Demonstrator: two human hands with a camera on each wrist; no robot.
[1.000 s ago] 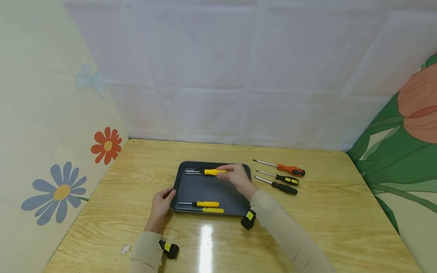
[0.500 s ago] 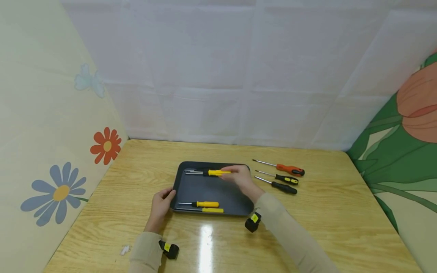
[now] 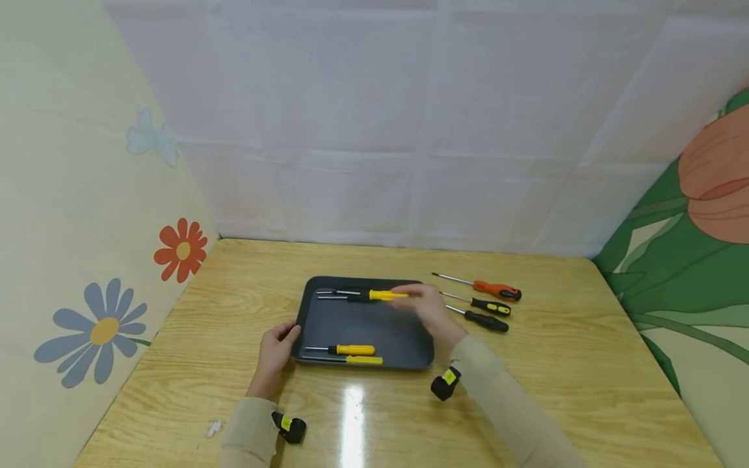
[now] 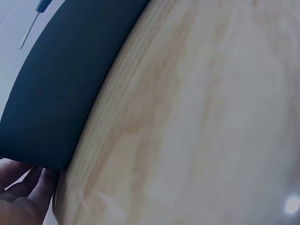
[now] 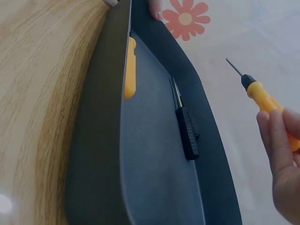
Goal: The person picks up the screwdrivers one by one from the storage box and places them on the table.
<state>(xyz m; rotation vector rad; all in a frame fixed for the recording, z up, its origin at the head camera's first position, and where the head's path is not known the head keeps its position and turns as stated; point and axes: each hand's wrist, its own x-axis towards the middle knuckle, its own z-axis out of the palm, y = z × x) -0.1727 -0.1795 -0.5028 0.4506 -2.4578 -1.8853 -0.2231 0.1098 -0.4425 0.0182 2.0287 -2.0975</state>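
My left hand [image 3: 276, 350] grips the left edge of the dark grey tray [image 3: 374, 328], thumb at the rim. In the left wrist view its fingers [image 4: 43, 190] curl against the tray's corner. My right hand [image 3: 432, 313] pinches the yellow handle of a screwdriver [image 5: 263, 98], raised above the tray's far right part, shaft pointing left. Under it, along the far wall, lie black-handled screwdrivers [image 5: 188, 136], partly covering each other. Near the front wall lie a yellow-handled screwdriver [image 3: 355, 350] and, beside it, a second yellow handle [image 3: 364, 360].
Right of the tray on the wooden table [image 3: 562, 370] lie an orange-and-black screwdriver [image 3: 496, 290], a black-and-yellow screwdriver [image 3: 491, 307] and a black screwdriver [image 3: 487, 321]. A small white scrap [image 3: 214, 428] lies at front left. A white cloth wall [image 3: 351, 130] stands behind.
My right hand has moved to the right with the yellow-handled screwdriver, uncovering more of the black-handled ones beneath. The left hand and tray have stayed in place.
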